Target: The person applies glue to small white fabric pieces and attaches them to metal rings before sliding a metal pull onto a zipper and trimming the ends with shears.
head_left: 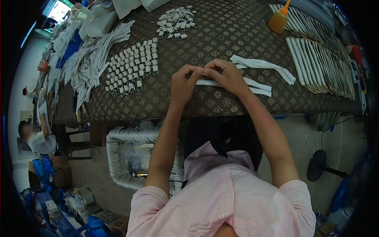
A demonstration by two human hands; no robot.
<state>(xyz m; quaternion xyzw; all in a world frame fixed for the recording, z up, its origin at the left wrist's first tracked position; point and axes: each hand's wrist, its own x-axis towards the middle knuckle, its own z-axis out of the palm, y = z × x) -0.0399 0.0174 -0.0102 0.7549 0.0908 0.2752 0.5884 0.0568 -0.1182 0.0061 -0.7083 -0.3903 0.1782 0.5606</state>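
Note:
My left hand [185, 81] and my right hand [224, 76] meet over the near part of the table, fingertips pinched together. Whatever they hold between them is too small and too hidden to name. Directly below my fingers lies a white fabric strip [258, 88], which passes under my right hand and comes out to the right in two flat ends. A second white strip [262, 64], with a thin dark line along one edge, lies just beyond my right wrist. To the left of my left hand, small white tabs with dark metal loops [134, 65] are laid out in rows.
More looped tabs [176, 23] form a heap farther back. Long white strips [94, 53] hang over the left edge. An orange-topped glue bottle [278, 21] stands near bundled strips [318, 67] at right. Below the patterned table [213, 106] is a white-wrapped basket [114, 158]. A person [41, 138] sits far left.

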